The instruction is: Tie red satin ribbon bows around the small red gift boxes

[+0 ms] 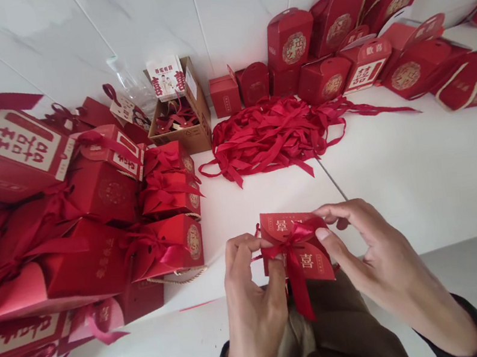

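Note:
A small red gift box [274, 226] with pale printed characters sits at the table's front edge, between my two hands. Across its top lies a red ribbon bow [293, 244], one tail hanging down over the front. My left hand [253, 279] pinches a loop of the bow at the left side, thumb and fingers closed on it. On the other side, my right hand [369, 248] has its thumb and fingers closed on the bow's right loop at the box's corner. The underside of the box is hidden.
Beyond the box lies a heap of loose red ribbons [277, 135]. Ribbon-tied red boxes [95, 251] are stacked at the left. A cardboard carton [197, 136] and a clear plastic bottle [129, 84] stand near the tiled wall. More red boxes [327, 81] line the back right.

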A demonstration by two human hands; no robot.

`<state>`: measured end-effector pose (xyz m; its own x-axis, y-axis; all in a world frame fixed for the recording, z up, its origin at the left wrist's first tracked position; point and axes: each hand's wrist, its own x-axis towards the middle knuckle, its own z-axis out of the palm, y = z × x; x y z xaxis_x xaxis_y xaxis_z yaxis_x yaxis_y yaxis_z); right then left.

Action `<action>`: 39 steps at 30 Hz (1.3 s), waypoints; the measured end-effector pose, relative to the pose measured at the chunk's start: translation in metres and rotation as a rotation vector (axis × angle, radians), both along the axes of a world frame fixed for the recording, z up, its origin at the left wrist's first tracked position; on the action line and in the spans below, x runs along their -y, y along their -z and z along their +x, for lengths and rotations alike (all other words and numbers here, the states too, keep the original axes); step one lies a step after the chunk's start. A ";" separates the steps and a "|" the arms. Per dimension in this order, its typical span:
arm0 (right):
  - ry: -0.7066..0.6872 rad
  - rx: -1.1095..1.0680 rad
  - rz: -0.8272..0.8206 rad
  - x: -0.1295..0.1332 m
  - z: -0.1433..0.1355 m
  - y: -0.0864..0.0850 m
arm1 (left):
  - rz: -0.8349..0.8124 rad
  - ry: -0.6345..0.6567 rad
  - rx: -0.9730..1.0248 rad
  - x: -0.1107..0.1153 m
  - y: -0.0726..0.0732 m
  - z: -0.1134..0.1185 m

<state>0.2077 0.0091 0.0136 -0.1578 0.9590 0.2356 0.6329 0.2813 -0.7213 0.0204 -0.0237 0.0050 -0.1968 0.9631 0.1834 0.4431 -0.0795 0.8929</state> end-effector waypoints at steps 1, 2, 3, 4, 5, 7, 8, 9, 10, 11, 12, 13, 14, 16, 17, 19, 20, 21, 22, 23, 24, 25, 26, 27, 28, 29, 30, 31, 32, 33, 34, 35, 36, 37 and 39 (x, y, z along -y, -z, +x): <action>-0.010 -0.015 -0.007 0.001 -0.002 -0.003 | 0.002 0.003 0.000 0.000 0.000 0.000; -0.029 -0.031 -0.013 0.003 -0.004 -0.005 | 0.003 0.006 -0.002 -0.001 -0.001 0.001; -0.051 -0.045 -0.018 0.003 -0.006 -0.007 | 0.005 0.006 -0.002 0.000 -0.001 0.001; -0.068 -0.055 -0.021 0.004 -0.008 -0.008 | 0.007 0.003 -0.002 0.000 -0.002 0.002; -0.073 -0.061 -0.021 0.003 -0.010 -0.009 | 0.007 0.003 -0.001 0.000 -0.003 0.002; -0.059 -0.068 -0.022 0.002 -0.013 -0.007 | 0.002 0.003 0.001 0.000 -0.003 0.003; -0.046 -0.070 -0.021 0.001 -0.013 -0.005 | -0.003 0.004 0.004 0.000 -0.003 0.004; -0.035 -0.072 -0.020 0.001 -0.014 -0.003 | -0.010 0.006 0.008 0.000 -0.002 0.004; -0.027 -0.074 -0.017 0.001 -0.013 -0.001 | -0.017 0.003 0.014 0.000 -0.001 0.005; -0.022 -0.074 -0.013 0.001 -0.013 0.001 | -0.023 -0.002 0.022 0.000 0.000 0.005; -0.018 -0.073 -0.009 0.001 -0.012 0.002 | -0.028 -0.010 0.031 -0.001 0.001 0.006; -0.012 -0.071 -0.005 0.001 -0.012 0.003 | -0.035 -0.017 0.044 -0.001 0.002 0.006; -0.008 -0.066 0.002 0.001 -0.011 0.005 | -0.044 -0.020 0.060 -0.001 0.003 0.006; -0.004 -0.055 0.019 0.001 -0.011 0.007 | -0.063 -0.017 0.097 -0.001 0.003 0.006; -0.003 -0.051 0.031 0.000 -0.011 0.007 | -0.072 -0.009 0.117 -0.001 0.003 0.006; -0.001 -0.051 0.039 -0.001 -0.013 0.009 | -0.078 0.005 0.153 -0.001 0.002 0.006; 0.003 -0.053 0.037 -0.001 -0.013 0.010 | -0.076 0.010 0.167 -0.001 0.001 0.006; 0.009 -0.056 0.033 -0.002 -0.014 0.011 | -0.075 0.013 0.181 -0.001 0.001 0.006; 0.017 -0.060 0.029 -0.001 -0.014 0.011 | -0.075 0.019 0.192 -0.001 0.001 0.006; 0.026 -0.061 0.024 -0.001 -0.014 0.011 | -0.076 0.022 0.203 -0.001 0.001 0.006; 0.032 -0.062 0.017 0.000 -0.014 0.010 | -0.078 0.023 0.216 -0.001 0.001 0.006; 0.033 -0.064 0.004 0.001 -0.013 0.009 | -0.082 0.027 0.229 -0.001 0.002 0.006; 0.031 -0.069 -0.015 0.002 -0.012 0.008 | -0.086 0.031 0.245 0.000 0.002 0.005; 0.027 -0.079 -0.042 0.003 -0.010 0.006 | -0.090 0.039 0.261 0.000 0.002 0.004; 0.025 -0.094 -0.075 0.004 -0.008 0.004 | -0.095 0.052 0.277 0.001 0.001 0.003; 0.029 -0.112 -0.108 0.004 -0.006 0.002 | -0.098 0.068 0.289 0.002 0.000 0.002; 0.041 -0.130 -0.132 0.005 -0.004 0.000 | -0.098 0.085 0.288 0.003 -0.002 0.001; 0.056 -0.140 -0.146 0.005 -0.002 -0.001 | -0.094 0.100 0.270 0.004 -0.004 0.000; 0.066 -0.140 -0.152 0.005 0.000 -0.002 | -0.086 0.112 0.235 0.004 -0.006 -0.001; 0.065 -0.129 -0.147 0.004 0.001 -0.002 | -0.075 0.125 0.184 0.004 -0.008 -0.001; 0.049 -0.111 -0.134 0.004 0.002 -0.001 | -0.066 0.140 0.126 0.004 -0.009 0.000; 0.023 -0.089 -0.112 0.003 0.004 0.000 | -0.060 0.152 0.071 0.003 -0.010 0.001; -0.004 -0.069 -0.088 0.002 0.005 0.002 | -0.058 0.161 0.026 0.001 -0.010 0.002; -0.027 -0.055 -0.063 0.002 0.006 0.004 | -0.057 0.164 -0.004 0.000 -0.009 0.003; -0.036 -0.049 -0.029 0.001 0.007 0.006 | -0.057 0.148 -0.023 -0.002 -0.007 0.005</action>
